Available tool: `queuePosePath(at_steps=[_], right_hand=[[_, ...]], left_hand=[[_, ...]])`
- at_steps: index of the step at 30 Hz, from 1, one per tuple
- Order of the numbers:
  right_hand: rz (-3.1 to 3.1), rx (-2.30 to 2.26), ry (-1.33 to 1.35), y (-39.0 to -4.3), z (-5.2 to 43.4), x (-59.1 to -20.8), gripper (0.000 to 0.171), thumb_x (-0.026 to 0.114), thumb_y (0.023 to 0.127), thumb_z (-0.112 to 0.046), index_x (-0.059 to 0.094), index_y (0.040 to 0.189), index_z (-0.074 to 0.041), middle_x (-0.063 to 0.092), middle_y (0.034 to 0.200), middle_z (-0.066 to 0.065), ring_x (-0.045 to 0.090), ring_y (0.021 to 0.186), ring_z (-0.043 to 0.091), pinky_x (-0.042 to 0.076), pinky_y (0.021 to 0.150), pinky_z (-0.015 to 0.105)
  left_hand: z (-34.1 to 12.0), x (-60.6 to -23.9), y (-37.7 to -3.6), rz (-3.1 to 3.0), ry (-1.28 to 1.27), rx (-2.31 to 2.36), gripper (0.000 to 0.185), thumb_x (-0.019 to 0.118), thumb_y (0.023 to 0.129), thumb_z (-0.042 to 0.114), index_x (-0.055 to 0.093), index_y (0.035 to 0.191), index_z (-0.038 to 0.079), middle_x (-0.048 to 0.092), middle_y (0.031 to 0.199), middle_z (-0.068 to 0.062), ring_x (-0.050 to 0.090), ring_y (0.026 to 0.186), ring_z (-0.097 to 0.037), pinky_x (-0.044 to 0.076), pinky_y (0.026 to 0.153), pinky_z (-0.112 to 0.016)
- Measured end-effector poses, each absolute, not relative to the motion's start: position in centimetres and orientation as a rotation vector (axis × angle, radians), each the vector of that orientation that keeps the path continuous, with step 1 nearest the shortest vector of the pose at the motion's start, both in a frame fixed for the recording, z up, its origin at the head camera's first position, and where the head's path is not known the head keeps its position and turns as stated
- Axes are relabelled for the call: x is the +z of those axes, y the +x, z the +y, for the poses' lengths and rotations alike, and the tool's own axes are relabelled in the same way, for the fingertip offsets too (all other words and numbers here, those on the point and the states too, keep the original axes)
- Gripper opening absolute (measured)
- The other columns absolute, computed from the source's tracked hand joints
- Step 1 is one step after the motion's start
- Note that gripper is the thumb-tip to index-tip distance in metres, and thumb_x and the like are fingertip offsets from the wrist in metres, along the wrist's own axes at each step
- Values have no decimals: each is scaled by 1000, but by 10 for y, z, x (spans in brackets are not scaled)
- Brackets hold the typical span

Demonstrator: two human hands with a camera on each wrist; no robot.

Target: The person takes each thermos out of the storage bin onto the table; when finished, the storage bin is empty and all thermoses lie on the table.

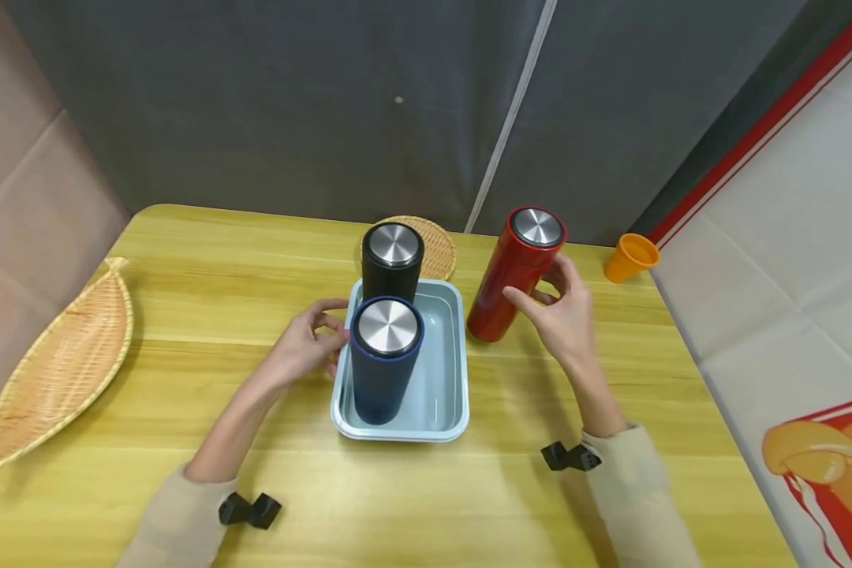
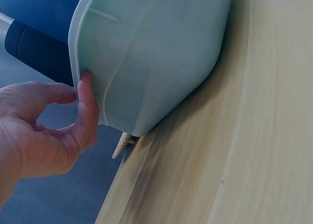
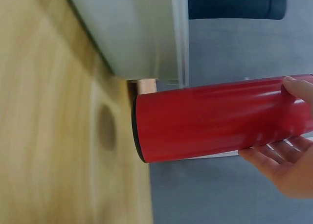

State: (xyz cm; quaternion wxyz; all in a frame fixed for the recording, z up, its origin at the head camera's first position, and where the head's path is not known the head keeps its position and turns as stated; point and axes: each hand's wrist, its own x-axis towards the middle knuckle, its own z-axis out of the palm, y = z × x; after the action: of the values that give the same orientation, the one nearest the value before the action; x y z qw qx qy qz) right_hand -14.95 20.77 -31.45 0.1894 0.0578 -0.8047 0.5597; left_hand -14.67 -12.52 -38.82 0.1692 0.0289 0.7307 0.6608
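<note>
My right hand grips a red thermos with a brushed steel lid top, just right of the tray. In the right wrist view the red thermos hangs tilted above the wood, its dark base off the table and a shadow below. My left hand pinches the left rim of a pale blue tray between thumb and fingers, as the left wrist view shows at the tray wall. A navy thermos and a black thermos stand in the tray's left side, the black one behind.
A round woven mat lies behind the tray. At the far left is a leaf-shaped woven basket. An orange cup stands at the back right corner of the wooden table. A grey curtain hangs along the back edge.
</note>
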Motion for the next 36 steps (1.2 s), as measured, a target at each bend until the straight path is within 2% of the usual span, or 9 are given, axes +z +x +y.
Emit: queuePosePath(at_steps=[7,15,24,30,36], right_hand=[[-2340,1534,109,-144,195,-311,60,77,78,1,49,130,8,58,119,20,55,99,21,57,85,33],[-2366,1550,94,-147,193,-316,62,77,79,0,47,132,8,57,121,22,54,102,23,57,86,33],[-2373,1570,84,-147,193,-318,61,76,79,1,46,132,9,57,121,23,54,102,24,55,89,42],[-2373,1581,75,-148,193,-320,61,76,80,0,46,132,8,57,121,22,54,102,24,55,89,42],[-2365,1599,78,-150,193,-321,61,75,80,-1,45,133,8,56,121,21,53,101,24,56,88,37]], left_hand=[[-124,-388,-147,2067,92,1889,55,57,93,1,35,143,2,52,107,-22,61,69,-24,59,56,-49],[-123,-386,-147,2066,97,1898,56,58,93,0,35,143,1,52,105,-22,61,67,-25,59,54,-48],[-123,-386,-147,2062,95,1886,56,58,93,0,34,144,1,52,106,-22,61,67,-25,59,55,-48],[-124,-387,-147,2060,92,1884,55,58,93,1,34,143,1,52,104,-22,61,67,-25,59,55,-48],[-126,-387,-147,2070,87,1877,54,57,94,1,34,143,0,52,104,-21,61,68,-25,59,56,-48]])
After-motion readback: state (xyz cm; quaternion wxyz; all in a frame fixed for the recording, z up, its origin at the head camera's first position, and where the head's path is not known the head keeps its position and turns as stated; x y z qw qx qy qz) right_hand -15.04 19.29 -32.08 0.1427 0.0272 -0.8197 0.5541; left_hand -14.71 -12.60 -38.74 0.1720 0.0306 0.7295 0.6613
